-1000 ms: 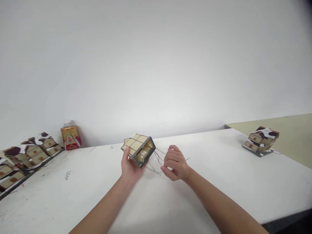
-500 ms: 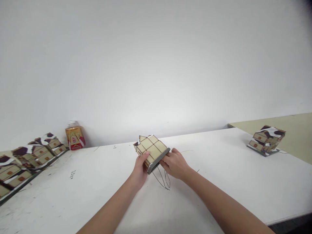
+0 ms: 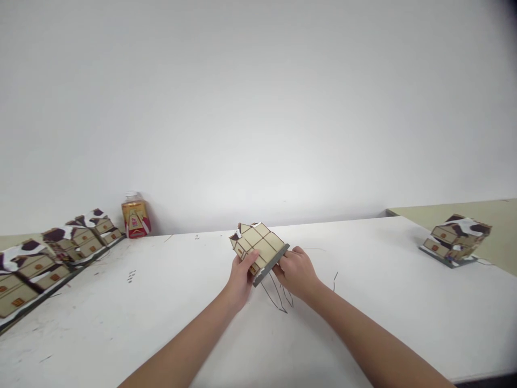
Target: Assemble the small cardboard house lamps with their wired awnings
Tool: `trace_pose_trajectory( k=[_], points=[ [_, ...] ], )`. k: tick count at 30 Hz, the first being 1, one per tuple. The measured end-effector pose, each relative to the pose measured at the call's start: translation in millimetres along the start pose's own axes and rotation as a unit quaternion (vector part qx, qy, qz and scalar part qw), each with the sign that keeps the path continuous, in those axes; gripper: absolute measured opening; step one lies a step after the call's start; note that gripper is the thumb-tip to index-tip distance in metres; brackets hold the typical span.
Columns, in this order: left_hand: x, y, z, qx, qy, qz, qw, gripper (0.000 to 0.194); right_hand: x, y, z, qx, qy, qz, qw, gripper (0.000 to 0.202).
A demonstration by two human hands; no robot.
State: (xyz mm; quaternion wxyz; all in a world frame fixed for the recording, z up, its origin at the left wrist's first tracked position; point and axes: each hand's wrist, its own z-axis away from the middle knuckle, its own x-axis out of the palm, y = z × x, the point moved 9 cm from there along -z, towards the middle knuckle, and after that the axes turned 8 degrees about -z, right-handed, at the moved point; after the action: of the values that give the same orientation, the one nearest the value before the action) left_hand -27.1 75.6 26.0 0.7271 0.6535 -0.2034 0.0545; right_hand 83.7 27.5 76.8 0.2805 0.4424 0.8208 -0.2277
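Observation:
A small model house (image 3: 260,245) with cream walls, brown lines and a grey base is tilted over the middle of the white table. My left hand (image 3: 242,277) is closed around its near side, thumb pressed on the wall. Curled against the underside of the base is my right hand (image 3: 297,269); its fingertips are hidden there, and what they pinch cannot be made out. Thin dark wires (image 3: 278,302) hang below the base between my hands.
Several similar model houses (image 3: 86,242) with snowy roofs line the left side. Behind them a bottle with a yellow and red label (image 3: 136,216) stands by the wall. One more model house (image 3: 456,241) sits at the right table edge. A loose wire piece (image 3: 335,281) lies right of my hands.
The whole view has shifted slightly, so most things appear further right. Both hands stay on the tilted house, with my right hand still at its underside; the hanging wires have swayed a little.

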Motion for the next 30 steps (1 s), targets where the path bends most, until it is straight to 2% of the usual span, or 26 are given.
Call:
trace_pose_trajectory(
  k=[6,11,18,24,30],
  points=[
    [-4.0,0,-3,0.015,0.009,0.014,1.0,0.049,1,-2,3,0.002,0.013,-0.042,0.999,0.016],
    [0.3,4,-1,0.026,-0.013,0.033,0.999,0.048,1,-10,4,0.019,0.006,-0.084,0.996,0.014],
    [0.5,4,2,-0.011,-0.002,0.074,0.997,0.047,-1,-21,3,0.015,0.017,-0.129,0.991,0.017],
    [-5.4,8,-3,0.003,-0.002,0.099,0.995,0.042,-5,-24,2,0.006,0.028,-0.095,0.995,0.018],
    [-18.0,18,-12,0.031,0.044,0.126,0.991,0.041,5,-17,6,0.02,-0.002,-0.046,0.999,0.014]
  ],
)
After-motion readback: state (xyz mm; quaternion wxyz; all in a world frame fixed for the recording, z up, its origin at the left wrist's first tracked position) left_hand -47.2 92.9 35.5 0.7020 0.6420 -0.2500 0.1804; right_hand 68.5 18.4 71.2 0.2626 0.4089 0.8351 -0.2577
